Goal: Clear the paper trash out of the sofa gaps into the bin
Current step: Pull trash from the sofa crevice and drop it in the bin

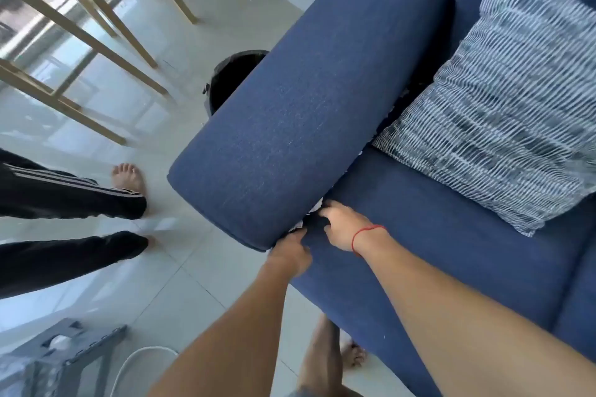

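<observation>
Pale glossy tiled floor (180, 287) lies below the blue fabric sofa (419, 251). Left hand (290, 253) and right hand (343, 224) pinch crumpled white paper (317, 205) wedged just beyond their fingertips. Farther off stands a black round bin (232, 80).

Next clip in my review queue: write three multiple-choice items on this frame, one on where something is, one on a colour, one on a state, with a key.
1. Where is the bin?
A. On the seat cushion
B. On the floor behind the sofa armrest
C. Beside the grey stool

2. What colour is the band on the right wrist?
A. Red
B. Green
C. White

3. What are the hands doing?
A. Resting flat on the pillow
B. Carrying the bin
C. Both working at the gap between armrest and seat

Key: B, its dark rim peeks out past the armrest; A, a red string circles the wrist; C, left hand and right hand meet at the gap, where white paper shows.
</observation>
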A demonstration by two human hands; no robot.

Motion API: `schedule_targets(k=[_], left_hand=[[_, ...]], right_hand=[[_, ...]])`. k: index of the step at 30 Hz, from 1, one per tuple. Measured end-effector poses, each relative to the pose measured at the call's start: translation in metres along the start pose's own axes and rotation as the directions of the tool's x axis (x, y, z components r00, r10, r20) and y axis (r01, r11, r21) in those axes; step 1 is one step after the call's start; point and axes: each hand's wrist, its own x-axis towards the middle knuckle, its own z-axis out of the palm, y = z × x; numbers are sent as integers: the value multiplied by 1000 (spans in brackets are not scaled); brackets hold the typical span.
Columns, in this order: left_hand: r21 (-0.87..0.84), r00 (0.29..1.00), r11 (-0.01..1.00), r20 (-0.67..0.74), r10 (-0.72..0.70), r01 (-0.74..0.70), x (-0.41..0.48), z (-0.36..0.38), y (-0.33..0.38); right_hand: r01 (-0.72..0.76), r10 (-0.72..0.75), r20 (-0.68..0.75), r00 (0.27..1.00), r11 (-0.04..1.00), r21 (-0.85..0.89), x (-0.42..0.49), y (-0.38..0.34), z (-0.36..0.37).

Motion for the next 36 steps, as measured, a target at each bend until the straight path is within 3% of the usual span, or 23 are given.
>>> schedule_targets(k=[3, 11, 18, 27, 32, 36], left_hand=[[25, 998, 998, 13, 60, -60, 20, 6, -2], [79, 999, 997, -28, -22, 24, 48, 18, 3], [130, 992, 983, -27, -125, 128, 41, 16, 2], [230, 993, 969, 46, -109, 95, 39, 8, 10], [262, 989, 957, 44, -140, 124, 43, 9, 13], [279, 983, 948, 61, -175, 151, 47, 12, 18]], right_hand=[[12, -10, 42, 999, 999, -50, 23, -2, 10], [23, 3, 105, 994, 968, -248, 50, -7, 19], [42, -40, 18, 999, 981, -187, 41, 0, 12], [17, -25, -58, 998, 990, -139, 31, 7, 13], [40, -31, 52, 998, 981, -192, 48, 2, 14], [29, -14, 58, 998, 962, -271, 52, 1, 19]])
